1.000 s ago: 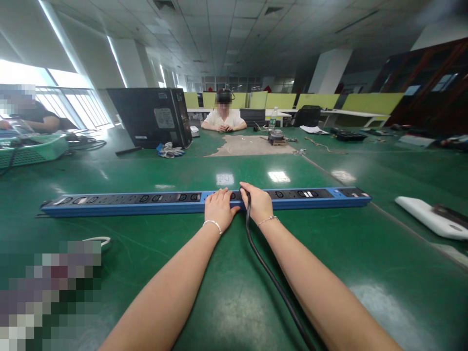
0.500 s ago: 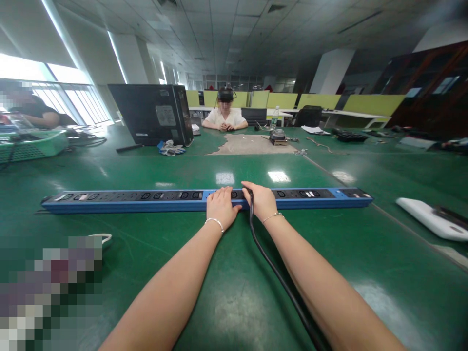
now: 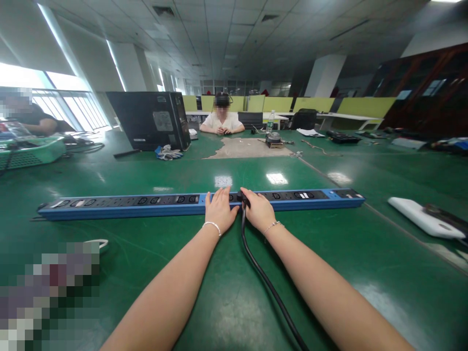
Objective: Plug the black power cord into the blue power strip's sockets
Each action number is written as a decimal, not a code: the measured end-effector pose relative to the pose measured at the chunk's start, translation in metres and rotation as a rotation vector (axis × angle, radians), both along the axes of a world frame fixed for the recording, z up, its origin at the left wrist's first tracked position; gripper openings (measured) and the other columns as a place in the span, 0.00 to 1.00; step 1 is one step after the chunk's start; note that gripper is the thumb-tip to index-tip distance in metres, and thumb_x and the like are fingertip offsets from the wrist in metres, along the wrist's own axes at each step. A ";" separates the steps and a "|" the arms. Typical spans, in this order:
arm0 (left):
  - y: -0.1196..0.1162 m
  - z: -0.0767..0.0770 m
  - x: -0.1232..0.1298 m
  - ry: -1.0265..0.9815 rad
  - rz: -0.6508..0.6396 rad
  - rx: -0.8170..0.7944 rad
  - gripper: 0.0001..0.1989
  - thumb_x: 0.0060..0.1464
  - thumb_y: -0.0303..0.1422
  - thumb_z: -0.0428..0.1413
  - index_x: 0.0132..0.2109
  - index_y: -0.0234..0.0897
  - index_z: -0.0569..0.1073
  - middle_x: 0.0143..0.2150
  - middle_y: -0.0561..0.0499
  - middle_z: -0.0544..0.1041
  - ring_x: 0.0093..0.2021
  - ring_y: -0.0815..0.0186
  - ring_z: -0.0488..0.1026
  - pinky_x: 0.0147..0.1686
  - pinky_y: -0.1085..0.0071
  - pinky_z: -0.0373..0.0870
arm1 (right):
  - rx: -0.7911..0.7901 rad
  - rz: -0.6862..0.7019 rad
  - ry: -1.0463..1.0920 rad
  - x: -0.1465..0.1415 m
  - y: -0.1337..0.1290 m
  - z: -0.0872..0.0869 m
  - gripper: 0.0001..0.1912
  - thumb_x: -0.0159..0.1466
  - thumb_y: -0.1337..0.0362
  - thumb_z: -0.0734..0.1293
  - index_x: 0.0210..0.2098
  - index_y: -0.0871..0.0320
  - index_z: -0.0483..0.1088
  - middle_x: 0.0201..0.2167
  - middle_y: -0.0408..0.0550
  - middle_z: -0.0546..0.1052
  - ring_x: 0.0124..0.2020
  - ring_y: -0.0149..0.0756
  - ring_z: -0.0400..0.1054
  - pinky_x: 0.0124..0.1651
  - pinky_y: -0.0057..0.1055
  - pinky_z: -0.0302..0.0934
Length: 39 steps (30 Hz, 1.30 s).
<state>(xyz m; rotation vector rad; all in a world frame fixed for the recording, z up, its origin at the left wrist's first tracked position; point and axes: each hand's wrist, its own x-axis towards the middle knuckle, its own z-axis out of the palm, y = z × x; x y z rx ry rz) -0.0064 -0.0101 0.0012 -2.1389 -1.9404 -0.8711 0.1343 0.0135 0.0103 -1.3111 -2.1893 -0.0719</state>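
Observation:
A long blue power strip point(image 3: 127, 211) with black sockets lies across the green table. My left hand point(image 3: 220, 210) rests on its middle with fingers spread, the thumb along the near edge. Just to the right, my right hand point(image 3: 259, 209) is closed on the black plug point(image 3: 242, 196) of a power cord, at the strip's sockets. Whether the plug is seated in a socket I cannot tell, as fingers cover part of it. From the plug the black cord point(image 3: 261, 275) runs down over the table between my forearms.
A black computer case point(image 3: 142, 122) stands at the back left, gloves point(image 3: 168, 153) beside it. A green basket point(image 3: 32, 155) is far left. A white device point(image 3: 420, 217) lies at right. One person point(image 3: 222, 122) sits opposite, another point(image 3: 25, 114) at far left.
My right hand and the plug have shifted slightly left along the strip, nearer my left hand. The fingers of my left hand have spread a little. The view has tilted slightly.

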 end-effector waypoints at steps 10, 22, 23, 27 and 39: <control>0.001 0.010 0.014 0.010 -0.118 0.030 0.18 0.58 0.33 0.45 0.54 0.53 0.65 0.56 0.55 0.71 0.60 0.62 0.61 0.61 0.47 0.39 | -0.022 0.031 -0.001 0.005 -0.001 -0.015 0.30 0.57 0.71 0.58 0.59 0.67 0.56 0.57 0.57 0.66 0.59 0.40 0.57 0.62 0.40 0.46; 0.019 0.013 0.029 -0.109 -0.079 0.006 0.08 0.57 0.31 0.48 0.43 0.41 0.68 0.40 0.48 0.76 0.45 0.63 0.71 0.50 0.63 0.62 | 0.019 -0.027 0.026 0.006 0.002 -0.018 0.30 0.58 0.60 0.61 0.60 0.59 0.57 0.59 0.52 0.63 0.60 0.44 0.55 0.60 0.43 0.47; 0.020 0.013 0.030 -0.179 -0.085 0.055 0.09 0.57 0.31 0.48 0.44 0.40 0.68 0.41 0.48 0.76 0.45 0.64 0.71 0.48 0.66 0.64 | 0.024 -0.031 0.032 0.006 0.002 -0.019 0.31 0.58 0.60 0.61 0.60 0.59 0.56 0.59 0.53 0.63 0.60 0.44 0.55 0.60 0.43 0.47; 0.020 0.020 0.021 -0.393 -0.047 0.204 0.11 0.56 0.34 0.49 0.46 0.39 0.67 0.42 0.49 0.76 0.42 0.64 0.72 0.44 0.68 0.67 | 0.029 -0.015 -0.019 0.007 0.003 -0.020 0.29 0.56 0.61 0.62 0.57 0.59 0.60 0.59 0.52 0.63 0.61 0.44 0.54 0.61 0.44 0.45; -0.007 0.020 -0.089 -0.362 0.180 0.005 0.13 0.54 0.35 0.51 0.47 0.41 0.66 0.39 0.48 0.77 0.41 0.63 0.75 0.43 0.66 0.69 | 0.032 -0.029 -0.038 0.006 0.002 -0.021 0.28 0.56 0.61 0.62 0.56 0.58 0.62 0.59 0.51 0.64 0.60 0.44 0.53 0.61 0.44 0.44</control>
